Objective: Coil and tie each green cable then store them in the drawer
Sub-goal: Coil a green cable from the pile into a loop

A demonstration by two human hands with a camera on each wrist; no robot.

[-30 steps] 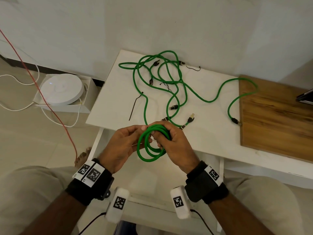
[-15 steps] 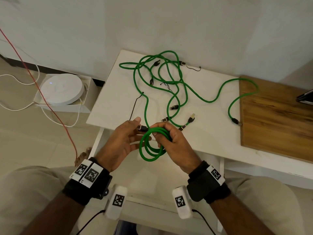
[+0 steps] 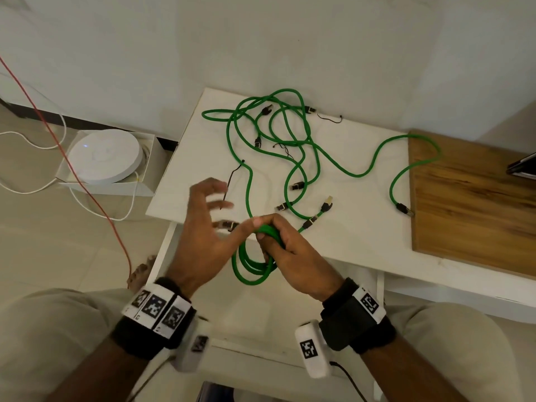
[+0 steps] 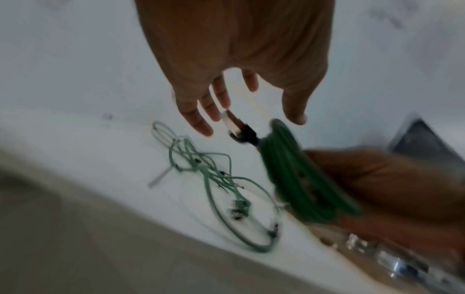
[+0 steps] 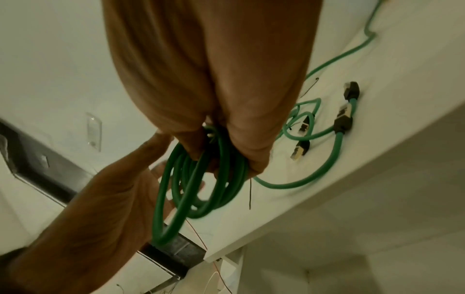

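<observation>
To the far left of the left hand, on the floor, a round white device (image 3: 105, 153) sits in a shallow white box, with a red wire (image 3: 72, 166) running across it and white cords beside it. The left hand (image 3: 203, 227) is spread wide with relaxed fingers and grips nothing; only its thumb reaches toward the coil, and whether the thumb tip touches is hard to tell. Just beyond its fingers a thin dark twist tie (image 3: 230, 181) lies on the white table (image 3: 179, 184). Between the two hands a cable plug (image 3: 227, 225) sticks out from the coil toward the left palm; in the left wrist view it shows as a blurred metal-tipped connector just off the fingertips (image 4: 201, 124). The right hand (image 3: 290, 253) has its fingers and thumb curled round the top of the coiled green cable (image 3: 249, 271), whose loops hang below the knuckles, in front of the table edge. Beyond the right hand, the loose green cables (image 3: 290, 134) lie tangled on the tabletop, several plugs among them. Farther right, one cable arcs onto a wooden board (image 3: 470, 204), its plug (image 3: 404, 208) resting at the board's near-left edge.
</observation>
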